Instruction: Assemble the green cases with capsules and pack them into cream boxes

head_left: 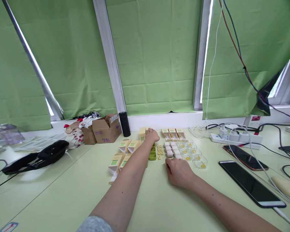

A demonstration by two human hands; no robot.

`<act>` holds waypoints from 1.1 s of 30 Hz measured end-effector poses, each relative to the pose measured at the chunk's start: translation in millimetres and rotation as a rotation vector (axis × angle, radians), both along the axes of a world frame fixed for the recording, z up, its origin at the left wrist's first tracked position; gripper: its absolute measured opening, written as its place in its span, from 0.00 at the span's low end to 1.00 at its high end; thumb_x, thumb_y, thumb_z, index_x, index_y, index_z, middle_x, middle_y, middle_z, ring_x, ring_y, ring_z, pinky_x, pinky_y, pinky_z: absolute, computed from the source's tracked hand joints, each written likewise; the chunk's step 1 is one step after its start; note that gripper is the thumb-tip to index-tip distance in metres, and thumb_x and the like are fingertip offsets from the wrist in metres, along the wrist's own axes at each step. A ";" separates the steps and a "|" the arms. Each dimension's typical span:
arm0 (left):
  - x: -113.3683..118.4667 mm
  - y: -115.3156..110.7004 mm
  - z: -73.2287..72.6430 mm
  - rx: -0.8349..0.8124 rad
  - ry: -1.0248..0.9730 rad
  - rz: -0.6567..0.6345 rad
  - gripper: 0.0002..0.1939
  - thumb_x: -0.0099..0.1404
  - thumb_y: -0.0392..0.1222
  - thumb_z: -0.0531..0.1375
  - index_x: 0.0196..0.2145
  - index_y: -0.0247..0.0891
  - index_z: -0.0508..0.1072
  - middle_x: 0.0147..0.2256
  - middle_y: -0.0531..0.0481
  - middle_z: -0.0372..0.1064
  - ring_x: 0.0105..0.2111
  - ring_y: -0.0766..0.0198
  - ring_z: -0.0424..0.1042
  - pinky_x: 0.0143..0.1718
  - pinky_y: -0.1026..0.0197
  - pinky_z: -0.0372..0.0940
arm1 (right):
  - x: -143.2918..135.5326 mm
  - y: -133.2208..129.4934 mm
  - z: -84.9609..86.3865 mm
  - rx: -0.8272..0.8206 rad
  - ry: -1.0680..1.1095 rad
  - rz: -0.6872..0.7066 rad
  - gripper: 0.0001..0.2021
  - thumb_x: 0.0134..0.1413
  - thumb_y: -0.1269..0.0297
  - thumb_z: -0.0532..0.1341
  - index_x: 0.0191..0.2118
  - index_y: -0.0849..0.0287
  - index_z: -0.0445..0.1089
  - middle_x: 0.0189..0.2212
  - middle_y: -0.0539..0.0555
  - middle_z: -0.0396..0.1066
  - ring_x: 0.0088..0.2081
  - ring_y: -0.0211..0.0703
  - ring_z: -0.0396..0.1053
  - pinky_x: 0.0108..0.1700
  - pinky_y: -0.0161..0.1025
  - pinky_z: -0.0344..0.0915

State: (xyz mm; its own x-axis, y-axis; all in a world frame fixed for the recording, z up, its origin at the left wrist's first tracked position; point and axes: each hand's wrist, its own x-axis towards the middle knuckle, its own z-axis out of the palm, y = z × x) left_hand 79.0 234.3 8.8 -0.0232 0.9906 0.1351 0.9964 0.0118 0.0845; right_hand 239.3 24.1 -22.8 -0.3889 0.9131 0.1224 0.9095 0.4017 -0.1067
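Observation:
My left hand [152, 135] reaches to the far part of the table, at a small cream box [142, 131]; its fingertips are hidden behind the hand. Nearer to me, my right hand [180, 172] rests closed on the table, just below the white-pink blocks [169, 153]; what its fingers hold, if anything, is too small to tell. Between the hands lie green trays [152, 155] and several small yellow pieces [159, 153]. Clear plastic cups with yellow centres [197, 157] sit right of the blocks. Open cream boxes with green labels [115, 162] stand left of my left forearm.
More open cartons [174, 135] stand at the back. Cardboard box [106, 129] and black cylinder [124, 124] are by the wall. A black pouch [53, 151] lies left; phones [251, 183], a power strip [236, 138] and cables are at right.

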 end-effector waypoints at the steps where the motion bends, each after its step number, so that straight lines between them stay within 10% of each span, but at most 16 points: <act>1: 0.3 -0.6 0.7 -0.001 -0.003 -0.003 0.21 0.74 0.48 0.64 0.60 0.36 0.72 0.58 0.40 0.72 0.53 0.51 0.76 0.53 0.44 0.75 | 0.0 -0.1 0.0 -0.001 0.002 -0.001 0.06 0.63 0.70 0.61 0.43 0.59 0.74 0.38 0.62 0.81 0.39 0.55 0.79 0.35 0.40 0.60; 13: -23.0 -58.6 34.1 0.082 -0.120 -0.209 0.24 0.78 0.47 0.56 0.67 0.38 0.68 0.70 0.36 0.61 0.67 0.48 0.66 0.65 0.48 0.66 | -0.4 -3.3 0.8 -0.009 0.005 -0.001 0.07 0.63 0.70 0.59 0.44 0.59 0.74 0.39 0.62 0.81 0.40 0.57 0.80 0.36 0.41 0.60; 19: -72.9 -130.6 52.4 0.189 -0.160 -0.263 0.21 0.78 0.43 0.51 0.62 0.43 0.73 0.54 0.48 0.81 0.53 0.56 0.79 0.54 0.59 0.70 | -2.6 -6.0 1.3 -0.002 0.005 -0.006 0.08 0.64 0.71 0.58 0.44 0.60 0.75 0.39 0.62 0.82 0.40 0.55 0.80 0.36 0.40 0.59; 33: -97.9 -222.2 26.1 0.104 0.121 -0.332 0.07 0.67 0.39 0.64 0.32 0.46 0.81 0.35 0.44 0.80 0.47 0.47 0.76 0.45 0.52 0.68 | -4.4 -7.1 1.4 0.003 0.006 -0.013 0.08 0.67 0.67 0.58 0.44 0.59 0.74 0.41 0.61 0.82 0.42 0.56 0.80 0.36 0.41 0.59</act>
